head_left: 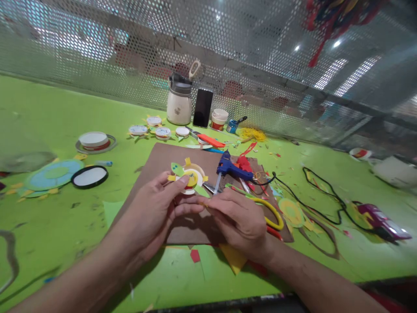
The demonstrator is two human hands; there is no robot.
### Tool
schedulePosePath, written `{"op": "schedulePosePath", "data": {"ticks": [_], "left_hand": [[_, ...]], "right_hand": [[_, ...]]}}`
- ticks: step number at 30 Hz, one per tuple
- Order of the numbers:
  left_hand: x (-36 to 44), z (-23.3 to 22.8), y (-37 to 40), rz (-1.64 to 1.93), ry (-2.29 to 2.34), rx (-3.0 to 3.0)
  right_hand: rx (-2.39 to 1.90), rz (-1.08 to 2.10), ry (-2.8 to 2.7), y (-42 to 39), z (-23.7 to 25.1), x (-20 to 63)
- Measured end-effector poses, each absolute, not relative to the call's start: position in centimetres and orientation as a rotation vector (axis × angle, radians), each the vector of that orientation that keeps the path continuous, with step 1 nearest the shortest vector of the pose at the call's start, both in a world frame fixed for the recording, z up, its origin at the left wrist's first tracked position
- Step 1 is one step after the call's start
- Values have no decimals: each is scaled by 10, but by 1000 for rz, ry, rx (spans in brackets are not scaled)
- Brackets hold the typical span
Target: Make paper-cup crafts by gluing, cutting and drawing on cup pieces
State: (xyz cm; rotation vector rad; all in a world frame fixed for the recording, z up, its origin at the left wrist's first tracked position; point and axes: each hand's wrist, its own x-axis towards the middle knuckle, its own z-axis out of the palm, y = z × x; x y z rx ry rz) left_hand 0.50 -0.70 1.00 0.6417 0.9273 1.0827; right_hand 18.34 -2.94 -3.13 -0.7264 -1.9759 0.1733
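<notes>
Head view looks down at two bare hands working close together above a sheet of brown cardboard (163, 161) on a green table (81, 252). The left hand (159, 204) is partly curled and grips a small paper turtle (193, 177), its thumb pressed on the turtle's yellow-and-white disc shell and its other fingers bent below. The turtle is over the middle of the cardboard, its green head pointing up and to the left.

The right hand (239, 217) is drawn in, thumb and fingers pinched together, the tips right at the left fingertips. Whether it grips anything cannot be told. Just beyond it lies a blue hot glue gun (224, 165), and a yellow-handled pair of scissors (278, 219) shows partly beneath and beside the hand.

As for markings, a white jar (179, 108) bears a small grey emblem, too blurred to read. Blue lines cross the white discs of finished-looking turtles (163, 133) at the back, too small to make out. A red-and-white tub (219, 119) stands beside a smartphone (202, 108) with a dark screen; any lettering on the tub is illegible.
</notes>
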Motion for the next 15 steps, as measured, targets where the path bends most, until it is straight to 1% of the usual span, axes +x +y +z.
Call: {"op": "schedulePosePath", "data": {"ticks": [5, 11, 15], "left_hand": [[6, 9, -8, 1091, 910, 668], [8, 10, -8, 1132, 929, 672], [4, 8, -7, 1121, 949, 692]], "right_hand": [[-718, 167, -1976, -29, -27, 183], [-705, 93, -1963, -30, -28, 179], [-757, 27, -1956, -35, -19, 185]]}}
